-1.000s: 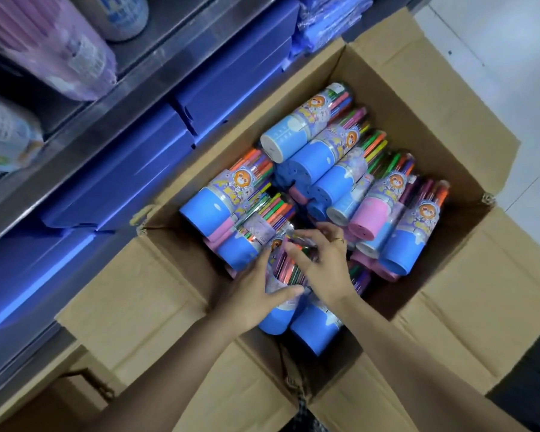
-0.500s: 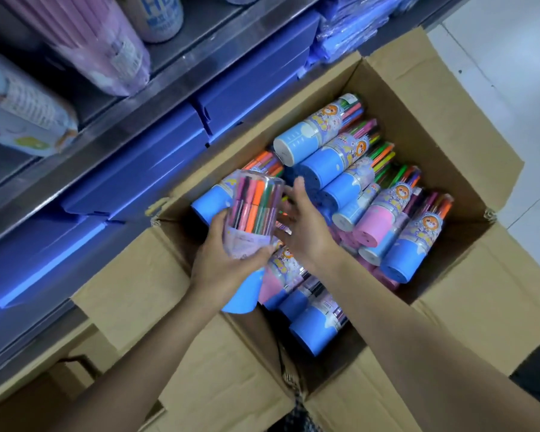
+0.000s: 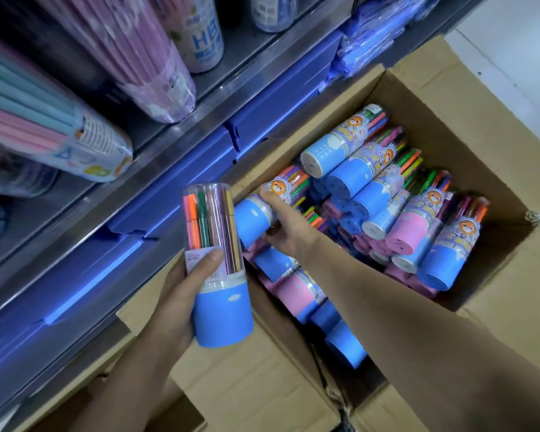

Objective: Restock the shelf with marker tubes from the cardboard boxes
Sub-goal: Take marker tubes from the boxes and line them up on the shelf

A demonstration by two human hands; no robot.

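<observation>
Pick-up step: my left hand [image 3: 181, 294] grips one marker tube [image 3: 217, 266], my right hand [image 3: 286, 229] closes on a second tube [image 3: 262, 210] in the cardboard box [image 3: 480, 126]; next I lift both to the shelf [image 3: 156, 151].

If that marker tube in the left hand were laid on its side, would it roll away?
Probably: the marker tube is a smooth round cylinder. It looks stiff, since the left hand grips it without denting. Likely light, held one-handed.

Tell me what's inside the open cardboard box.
The cardboard box holds marker tubes lying on their sides, blue and pink bases, stacked in layers. The right hand grips one tube. The lower layers and the box floor are covered.
</observation>
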